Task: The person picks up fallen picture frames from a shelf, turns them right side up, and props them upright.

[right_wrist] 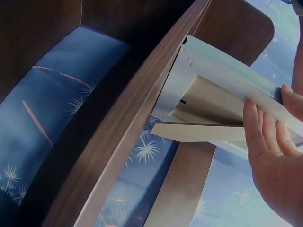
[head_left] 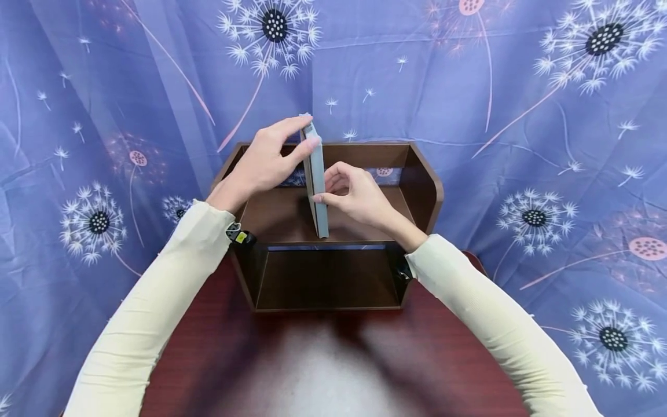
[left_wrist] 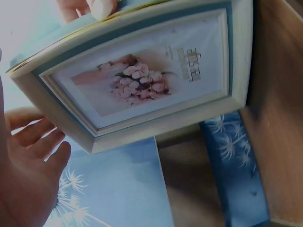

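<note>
Overhead first: picture frame (head_left: 316,179) stood on edge atop the upper shelf of the brown wooden rack (head_left: 424,185), seen edge-on and close to upright. Left hand (head_left: 266,162) pinching its top corner between thumb and fingertips; right hand (head_left: 354,194) curled against its right side, fingers pinching the near edge lower down. Rack sitting on a dark red table (head_left: 458,359), flowered blue cloth (head_left: 521,104) behind. Likely step in hand — standing the frame up on the shelf, not yet released. Next move probably calls for swinging out the rear prop and steadying the base before either grip loosens.

From the left wrist: frame front (left_wrist: 142,80) filling the view, pale cream moulding with a blue-green inner band, a printed insert showing a pink bouquet and some small lettering. A fingertip (left_wrist: 102,7) pressed on the top edge; palm just beside the lower corner.

From the right wrist: frame back (right_wrist: 213,101) — plain tan backing board, a flat prop strip angled outward, pale rim. Right-hand fingers (right_wrist: 258,127) laid along that rim, resting on the shelf board.
</note>
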A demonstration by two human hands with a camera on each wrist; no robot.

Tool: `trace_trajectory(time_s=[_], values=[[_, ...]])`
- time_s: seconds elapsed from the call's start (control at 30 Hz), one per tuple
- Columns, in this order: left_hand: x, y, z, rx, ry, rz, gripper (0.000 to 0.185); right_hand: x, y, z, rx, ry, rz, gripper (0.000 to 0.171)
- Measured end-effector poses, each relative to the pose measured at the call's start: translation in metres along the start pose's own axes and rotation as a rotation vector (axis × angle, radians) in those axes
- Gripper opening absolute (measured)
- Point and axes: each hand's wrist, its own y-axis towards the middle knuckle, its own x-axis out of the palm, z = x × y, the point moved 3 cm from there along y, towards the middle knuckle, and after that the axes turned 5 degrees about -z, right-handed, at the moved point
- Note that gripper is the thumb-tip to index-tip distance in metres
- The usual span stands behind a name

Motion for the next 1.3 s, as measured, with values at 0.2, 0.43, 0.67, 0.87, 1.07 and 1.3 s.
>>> trace_trajectory(time_s=[0.2,0.43,0.67,0.87,1.07,1.3], values=[[0.000,0.004,0.007,0.042,0.105,-0.149,0.072,0.001,-0.001,0.002,-0.010,-0.007,0.004,0.032],[0.003,0.004,0.005,0.075,0.128,-0.126,0.072,-0.003,-0.003,0.008,-0.094,-0.109,-0.030,0.023],[0.007,0.004,0.006,0.101,0.131,-0.100,0.072,-0.015,0.006,0.017,-0.215,-0.307,-0.035,0.021],[0.006,0.002,0.006,0.090,0.137,-0.093,0.072,-0.007,0.023,0.027,-0.154,-0.461,-0.059,0.022],[0.006,0.003,0.006,0.069,0.134,-0.098,0.076,0.007,0.033,0.033,-0.078,-0.581,-0.087,0.006],[0.006,0.003,0.005,0.070,0.128,-0.099,0.080,0.010,0.036,0.035,-0.055,-0.656,-0.068,0.011]])
